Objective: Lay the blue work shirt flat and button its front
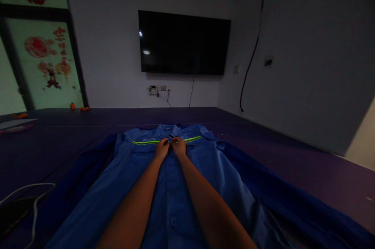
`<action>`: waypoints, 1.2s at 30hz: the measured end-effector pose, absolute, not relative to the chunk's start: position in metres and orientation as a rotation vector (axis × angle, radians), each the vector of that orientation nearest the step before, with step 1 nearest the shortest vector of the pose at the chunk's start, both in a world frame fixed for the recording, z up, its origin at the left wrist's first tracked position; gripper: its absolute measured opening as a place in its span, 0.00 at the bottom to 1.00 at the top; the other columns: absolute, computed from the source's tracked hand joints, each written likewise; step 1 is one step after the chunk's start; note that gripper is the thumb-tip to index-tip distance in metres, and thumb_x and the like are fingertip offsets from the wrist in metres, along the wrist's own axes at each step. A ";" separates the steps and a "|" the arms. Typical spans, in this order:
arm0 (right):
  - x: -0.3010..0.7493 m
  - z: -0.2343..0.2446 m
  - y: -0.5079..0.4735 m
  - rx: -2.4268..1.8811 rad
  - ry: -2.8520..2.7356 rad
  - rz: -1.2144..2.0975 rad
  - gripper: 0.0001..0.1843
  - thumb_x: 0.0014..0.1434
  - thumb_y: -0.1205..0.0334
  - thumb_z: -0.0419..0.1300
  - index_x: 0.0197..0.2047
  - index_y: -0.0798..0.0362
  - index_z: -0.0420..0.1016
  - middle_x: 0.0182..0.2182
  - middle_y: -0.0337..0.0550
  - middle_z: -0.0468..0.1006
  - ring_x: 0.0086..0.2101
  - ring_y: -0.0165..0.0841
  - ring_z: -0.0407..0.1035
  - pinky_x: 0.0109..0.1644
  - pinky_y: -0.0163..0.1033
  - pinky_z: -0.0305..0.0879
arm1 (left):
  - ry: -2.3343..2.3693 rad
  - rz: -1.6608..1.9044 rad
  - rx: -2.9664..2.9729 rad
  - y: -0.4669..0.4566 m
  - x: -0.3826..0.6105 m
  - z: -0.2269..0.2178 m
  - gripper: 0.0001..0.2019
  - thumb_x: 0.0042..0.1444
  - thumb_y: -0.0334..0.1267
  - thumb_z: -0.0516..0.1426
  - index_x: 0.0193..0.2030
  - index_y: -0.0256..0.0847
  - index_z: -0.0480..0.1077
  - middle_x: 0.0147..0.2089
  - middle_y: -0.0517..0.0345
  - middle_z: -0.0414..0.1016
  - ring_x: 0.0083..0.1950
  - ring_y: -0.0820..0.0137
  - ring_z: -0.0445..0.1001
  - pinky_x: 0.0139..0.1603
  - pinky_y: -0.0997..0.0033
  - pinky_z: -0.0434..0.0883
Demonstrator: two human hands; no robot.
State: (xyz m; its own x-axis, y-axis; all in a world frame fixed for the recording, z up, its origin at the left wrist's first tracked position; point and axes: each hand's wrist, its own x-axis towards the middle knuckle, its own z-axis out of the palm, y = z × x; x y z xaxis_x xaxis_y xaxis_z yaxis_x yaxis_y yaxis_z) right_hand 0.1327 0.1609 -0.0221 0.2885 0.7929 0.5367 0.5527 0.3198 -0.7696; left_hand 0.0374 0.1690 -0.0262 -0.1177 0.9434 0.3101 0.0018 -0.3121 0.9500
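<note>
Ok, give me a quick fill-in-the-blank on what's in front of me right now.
1. The left hand and right hand meet on a ____ jacket spread flat.
2. Both hands rest at its yellow-green ____, just below the collar.
3. The white cable lies to the person's ____.
Missing words: blue; stripe; left.

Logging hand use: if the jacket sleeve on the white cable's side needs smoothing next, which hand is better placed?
Left, probably. Both hands pinch the jacket front at the yellow stripe, but the left hand is on that sleeve's side; the right hand would have to cross the left forearm.
</note>
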 end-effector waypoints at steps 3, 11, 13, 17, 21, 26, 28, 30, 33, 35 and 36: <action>0.133 -0.022 0.160 -1.352 -1.378 0.254 0.12 0.44 0.71 0.52 0.31 0.55 0.74 0.28 0.42 0.77 0.31 0.33 0.71 0.37 0.35 0.66 | 1.109 1.535 1.378 0.168 0.037 -0.026 0.11 0.43 0.30 0.57 0.36 0.37 0.73 0.39 0.51 0.76 0.44 0.65 0.72 0.47 0.65 0.66; 0.133 -0.022 0.160 -1.370 -1.374 0.250 0.12 0.45 0.71 0.53 0.31 0.56 0.75 0.30 0.44 0.77 0.32 0.33 0.71 0.38 0.35 0.66 | 1.077 1.510 1.422 0.169 0.036 -0.028 0.10 0.44 0.31 0.57 0.35 0.38 0.74 0.37 0.51 0.76 0.42 0.65 0.73 0.47 0.65 0.66; 0.133 -0.022 0.160 -1.374 -1.378 0.251 0.12 0.45 0.71 0.53 0.32 0.56 0.75 0.30 0.44 0.77 0.33 0.33 0.71 0.38 0.35 0.66 | 1.081 1.510 1.430 0.170 0.036 -0.029 0.11 0.44 0.32 0.57 0.36 0.38 0.74 0.37 0.52 0.76 0.42 0.65 0.73 0.46 0.66 0.66; 0.133 -0.022 0.160 -1.380 -1.394 0.253 0.12 0.45 0.71 0.53 0.33 0.55 0.76 0.30 0.43 0.78 0.33 0.33 0.71 0.39 0.35 0.66 | 1.098 1.508 1.445 0.173 0.036 -0.031 0.11 0.44 0.33 0.57 0.37 0.37 0.74 0.36 0.53 0.77 0.40 0.65 0.73 0.45 0.66 0.67; 0.133 -0.022 0.161 -1.389 -1.402 0.255 0.13 0.45 0.72 0.54 0.33 0.54 0.76 0.30 0.42 0.78 0.33 0.33 0.71 0.40 0.34 0.65 | 1.113 1.502 1.459 0.175 0.036 -0.033 0.10 0.45 0.35 0.56 0.35 0.35 0.74 0.33 0.54 0.77 0.38 0.65 0.73 0.41 0.68 0.67; 0.133 -0.022 0.162 -1.391 -1.408 0.258 0.12 0.45 0.71 0.55 0.33 0.54 0.77 0.30 0.42 0.78 0.34 0.33 0.71 0.40 0.34 0.65 | 1.115 1.497 1.474 0.176 0.035 -0.034 0.10 0.45 0.35 0.56 0.35 0.36 0.74 0.31 0.54 0.77 0.37 0.66 0.73 0.40 0.69 0.67; 0.134 -0.022 0.163 -1.391 -1.408 0.258 0.12 0.45 0.71 0.55 0.33 0.54 0.77 0.30 0.42 0.78 0.34 0.33 0.71 0.40 0.34 0.65 | 1.110 1.499 1.477 0.176 0.034 -0.034 0.11 0.45 0.35 0.56 0.35 0.36 0.74 0.32 0.55 0.77 0.37 0.66 0.73 0.41 0.69 0.67; 0.134 -0.022 0.163 -1.392 -1.405 0.258 0.12 0.45 0.71 0.55 0.33 0.55 0.77 0.30 0.43 0.78 0.34 0.34 0.71 0.40 0.35 0.65 | 1.104 1.501 1.477 0.177 0.034 -0.034 0.11 0.45 0.35 0.56 0.36 0.37 0.74 0.33 0.54 0.77 0.38 0.66 0.73 0.42 0.69 0.67; 0.134 -0.023 0.164 -1.393 -1.401 0.258 0.12 0.46 0.70 0.55 0.33 0.55 0.77 0.31 0.43 0.78 0.34 0.33 0.71 0.40 0.35 0.65 | 1.096 1.505 1.471 0.177 0.035 -0.034 0.11 0.45 0.34 0.56 0.36 0.37 0.74 0.33 0.54 0.77 0.38 0.66 0.73 0.43 0.68 0.67; 0.134 -0.024 0.164 -1.394 -1.397 0.256 0.11 0.46 0.70 0.55 0.32 0.54 0.77 0.30 0.42 0.78 0.34 0.33 0.71 0.40 0.35 0.65 | 1.092 1.508 1.465 0.178 0.035 -0.034 0.11 0.44 0.34 0.57 0.36 0.37 0.74 0.33 0.54 0.77 0.38 0.66 0.73 0.43 0.68 0.67; 0.134 -0.024 0.164 -1.395 -1.395 0.256 0.11 0.46 0.70 0.55 0.32 0.54 0.76 0.30 0.42 0.78 0.34 0.33 0.71 0.41 0.35 0.65 | 1.091 1.509 1.461 0.178 0.035 -0.034 0.11 0.44 0.34 0.57 0.36 0.37 0.74 0.33 0.54 0.77 0.38 0.66 0.73 0.43 0.68 0.67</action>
